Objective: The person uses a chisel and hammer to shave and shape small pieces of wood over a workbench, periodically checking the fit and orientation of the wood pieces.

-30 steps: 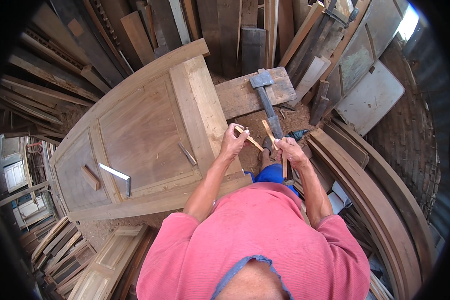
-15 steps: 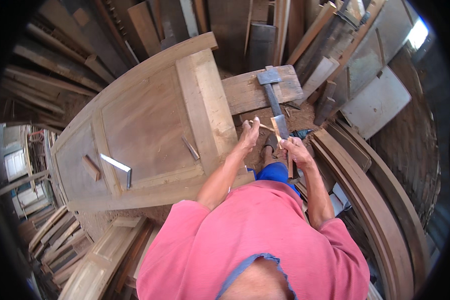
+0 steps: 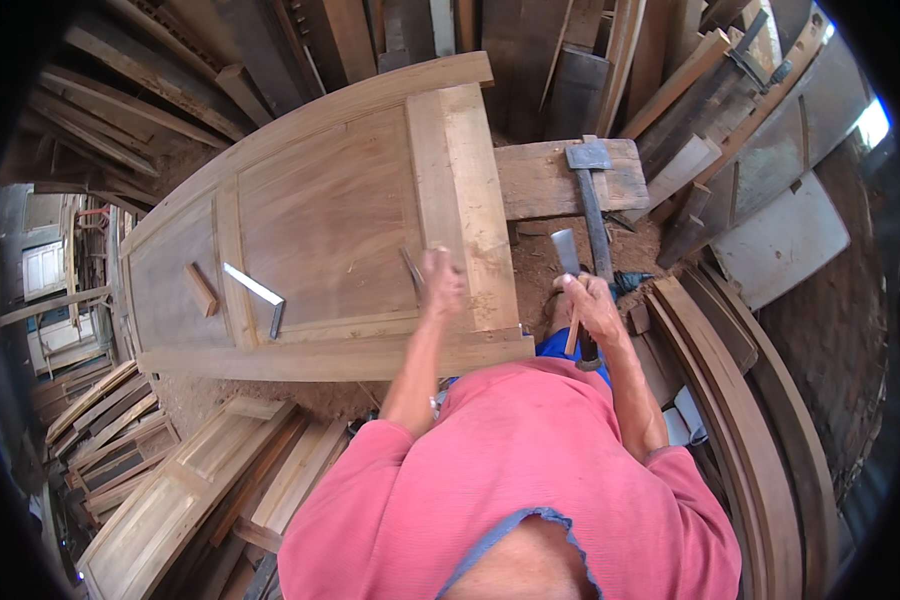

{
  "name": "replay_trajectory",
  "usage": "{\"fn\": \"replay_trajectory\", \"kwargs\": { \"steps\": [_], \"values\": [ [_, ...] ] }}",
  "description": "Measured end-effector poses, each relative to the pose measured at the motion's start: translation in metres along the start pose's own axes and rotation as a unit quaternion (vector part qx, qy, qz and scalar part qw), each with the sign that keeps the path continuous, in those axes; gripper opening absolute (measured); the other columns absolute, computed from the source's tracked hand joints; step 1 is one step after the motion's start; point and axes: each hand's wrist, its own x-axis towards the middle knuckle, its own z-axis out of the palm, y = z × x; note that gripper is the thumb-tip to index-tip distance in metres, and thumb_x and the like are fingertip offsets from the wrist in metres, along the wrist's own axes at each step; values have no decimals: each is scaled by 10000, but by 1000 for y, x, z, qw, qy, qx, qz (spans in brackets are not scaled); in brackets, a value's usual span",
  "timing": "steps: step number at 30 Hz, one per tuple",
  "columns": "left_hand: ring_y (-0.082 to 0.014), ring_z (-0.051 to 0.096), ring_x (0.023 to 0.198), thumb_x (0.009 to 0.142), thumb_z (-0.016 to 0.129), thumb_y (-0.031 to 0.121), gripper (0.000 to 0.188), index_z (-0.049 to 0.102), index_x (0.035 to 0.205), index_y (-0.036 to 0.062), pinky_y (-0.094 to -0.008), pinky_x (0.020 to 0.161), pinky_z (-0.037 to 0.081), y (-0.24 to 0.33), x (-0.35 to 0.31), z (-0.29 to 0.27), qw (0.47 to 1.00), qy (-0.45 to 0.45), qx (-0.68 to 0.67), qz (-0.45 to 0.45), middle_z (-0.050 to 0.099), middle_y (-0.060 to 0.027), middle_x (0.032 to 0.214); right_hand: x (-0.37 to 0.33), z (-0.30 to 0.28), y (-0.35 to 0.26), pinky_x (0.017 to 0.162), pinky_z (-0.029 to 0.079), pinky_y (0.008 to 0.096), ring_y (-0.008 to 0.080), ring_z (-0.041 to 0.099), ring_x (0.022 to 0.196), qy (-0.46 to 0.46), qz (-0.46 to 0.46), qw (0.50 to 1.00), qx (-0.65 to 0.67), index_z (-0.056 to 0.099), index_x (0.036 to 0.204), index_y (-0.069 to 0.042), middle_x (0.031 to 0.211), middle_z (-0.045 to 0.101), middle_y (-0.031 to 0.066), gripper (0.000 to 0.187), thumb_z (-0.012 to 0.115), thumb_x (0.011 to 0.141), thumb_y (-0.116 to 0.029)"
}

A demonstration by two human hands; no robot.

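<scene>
My right hand (image 3: 592, 305) grips a chisel (image 3: 565, 250), its wide metal blade pointing up and away and its dark handle end below the fist. A thin reddish wood strip (image 3: 572, 336) shows below the same fingers. My left hand (image 3: 442, 284), smeared by motion, is over the near right part of a large wooden panelled door (image 3: 320, 225). Close beside it a slim dark stick-like piece (image 3: 411, 270) lies on the door. Whether the left fingers hold anything is not visible.
A hammer (image 3: 588, 157) rests with its head on a rough plank (image 3: 540, 190) beyond my right hand. On the door lie a try square (image 3: 260, 290) and a small wood block (image 3: 202, 289). Long curved timbers (image 3: 740, 410) stand at right; boards (image 3: 400, 35) lean behind.
My left hand has moved away from the chisel, leftward over the door; the pale sliver it held is no longer visible. The right hand still grips the chisel. The view has shifted.
</scene>
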Motion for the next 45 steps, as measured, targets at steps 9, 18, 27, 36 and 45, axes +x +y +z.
{"fn": "replay_trajectory", "kwargs": {
  "steps": [9,18,27,36,45],
  "values": [
    [-388,670,1018,833,680,418,612,575,1188,-70,-463,873,519,19,15,-74,815,41,578,21,672,-292,1047,-10,-90,5,480,361,244,66,445,516,199,-61,978,-27,546,815,-100,616,479,-37,277,643,935,-330],
    [-335,664,827,856,680,422,504,577,1018,-44,-453,740,528,6,-10,75,872,-131,457,115,670,-199,937,-10,-79,15,498,391,254,81,476,544,212,-40,974,68,531,806,-85,659,499,-16,316,667,925,-344],
    [-102,583,649,966,619,361,310,674,1009,60,-291,566,507,65,-36,81,943,-237,-204,-114,616,19,769,4,-37,-16,541,348,266,59,401,621,171,-122,976,53,534,831,-107,684,441,-48,248,609,950,-312],
    [-128,643,665,917,697,293,249,582,995,86,-291,621,587,110,-99,-6,934,-172,-313,-10,612,9,769,64,93,27,764,505,422,313,667,838,33,-20,938,-345,617,907,29,839,673,217,430,710,821,-382],
    [-190,669,724,956,624,176,129,555,881,96,-344,699,633,107,-128,-73,892,-24,-450,-13,621,-65,817,62,142,13,820,538,424,369,682,974,60,-16,947,-315,535,1236,93,1070,666,286,719,685,848,-493]
  ]
}}
